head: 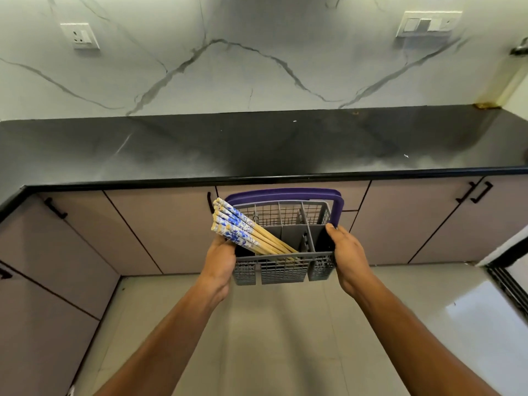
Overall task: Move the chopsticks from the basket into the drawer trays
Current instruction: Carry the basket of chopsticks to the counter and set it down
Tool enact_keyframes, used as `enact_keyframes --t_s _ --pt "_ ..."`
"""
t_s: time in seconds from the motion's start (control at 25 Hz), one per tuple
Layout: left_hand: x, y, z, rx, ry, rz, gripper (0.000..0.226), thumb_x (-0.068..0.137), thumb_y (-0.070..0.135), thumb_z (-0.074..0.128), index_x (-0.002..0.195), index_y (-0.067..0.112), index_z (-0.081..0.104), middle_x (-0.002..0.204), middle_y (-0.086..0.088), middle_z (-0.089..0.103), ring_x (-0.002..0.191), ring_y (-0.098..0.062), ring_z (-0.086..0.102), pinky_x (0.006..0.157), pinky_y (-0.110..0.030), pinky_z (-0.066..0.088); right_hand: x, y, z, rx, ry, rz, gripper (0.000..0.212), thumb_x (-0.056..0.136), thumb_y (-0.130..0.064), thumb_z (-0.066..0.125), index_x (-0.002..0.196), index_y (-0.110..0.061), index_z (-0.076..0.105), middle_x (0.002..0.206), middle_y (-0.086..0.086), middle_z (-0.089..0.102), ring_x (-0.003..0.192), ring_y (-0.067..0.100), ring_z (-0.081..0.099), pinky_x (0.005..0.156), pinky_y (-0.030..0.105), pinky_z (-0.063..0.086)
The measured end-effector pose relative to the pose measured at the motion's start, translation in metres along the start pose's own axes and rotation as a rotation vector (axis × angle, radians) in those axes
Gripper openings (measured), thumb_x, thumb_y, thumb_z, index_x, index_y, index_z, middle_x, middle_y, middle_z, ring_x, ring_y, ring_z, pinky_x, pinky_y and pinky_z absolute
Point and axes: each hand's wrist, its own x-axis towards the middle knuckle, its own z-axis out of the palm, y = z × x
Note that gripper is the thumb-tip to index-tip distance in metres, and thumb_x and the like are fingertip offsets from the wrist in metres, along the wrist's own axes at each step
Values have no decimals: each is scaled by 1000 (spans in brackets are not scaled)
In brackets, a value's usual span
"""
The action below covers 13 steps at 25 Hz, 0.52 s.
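Note:
A grey plastic cutlery basket [285, 270] with a purple handle [285, 193] is held in the air in front of the lower cabinets. My left hand [218, 261] grips its left side and my right hand [350, 255] grips its right side. Several wooden chopsticks [245, 231] with blue-and-white patterned tops lean in a left compartment, their tops sticking out up and to the left over the rim. The other compartments look empty. The drawer [291, 191] behind the basket is closed, and no trays show.
A black countertop [257, 147] runs across the view below a marble-patterned wall. Beige cabinet doors with black handles [475, 192] line the front and the left side. Light floor tiles [285, 324] lie below. A dark-framed opening [511, 270] is at the right.

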Motion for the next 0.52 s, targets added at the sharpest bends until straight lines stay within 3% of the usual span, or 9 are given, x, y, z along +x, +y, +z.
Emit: enact_keyframes --t_s 0.16,0.24,0.52 --pt "40 23 23 -43 -24 16 28 101 11 43 120 13 63 106 -6 74 85 -13 74 65 -27 59 46 -27 1 19 -33 -2 37 104 -33 44 137 -20 53 117 8 69 103 23 67 77 36 56" --pt "70 30 32 -30 -19 14 29 101 10 42 122 14 62 107 -5 74 90 -15 72 74 -33 59 72 -39 4 31 -33 -16 38 105 -33 43 139 -19 53 117 8 69 102 22 67 72 33 55" --pt "186 51 53 -7 -56 3 28 101 12 43 119 20 64 111 -4 73 101 -18 68 90 -40 54 173 -67 26 41 24 -47 37 105 -32 43 137 -18 54 117 9 69 107 25 67 84 39 56"
